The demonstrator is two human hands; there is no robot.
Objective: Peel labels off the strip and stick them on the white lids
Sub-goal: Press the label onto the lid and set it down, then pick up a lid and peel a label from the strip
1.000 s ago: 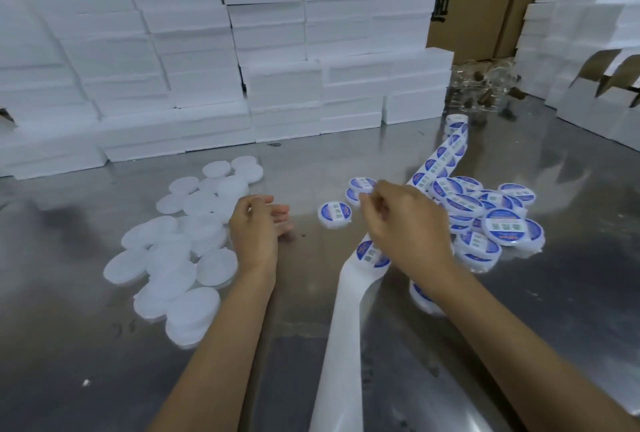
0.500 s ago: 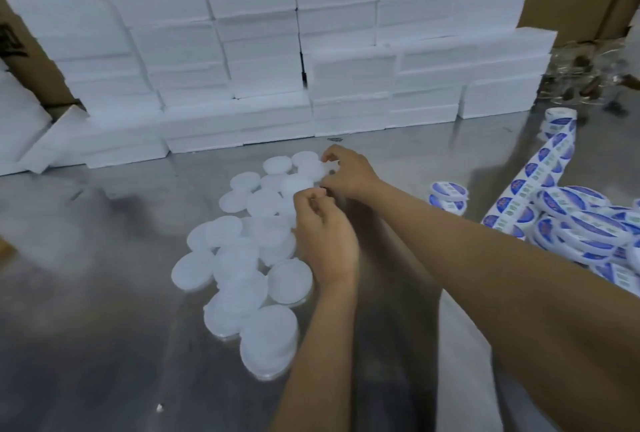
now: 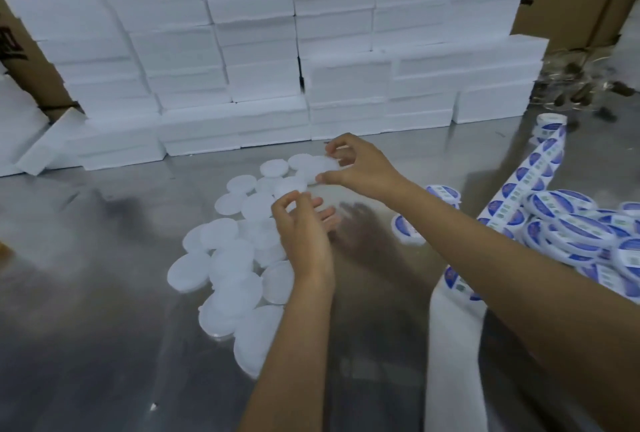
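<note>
The right hand (image 3: pixel 360 166) reaches across to the far end of the plain lids (image 3: pixel 235 258) and grips one white lid (image 3: pixel 320 166) between thumb and curled fingers. The left hand (image 3: pixel 304 234) hovers just nearer, over the same pile, fingers loosely bent with thumb and forefinger close; whether it holds anything cannot be told. The label strip (image 3: pixel 530 185) lies to the right on the steel table (image 3: pixel 86 327), running past a heap of labelled lids (image 3: pixel 575 234). White foam blocks (image 3: pixel 263 61) are stacked behind.
</note>
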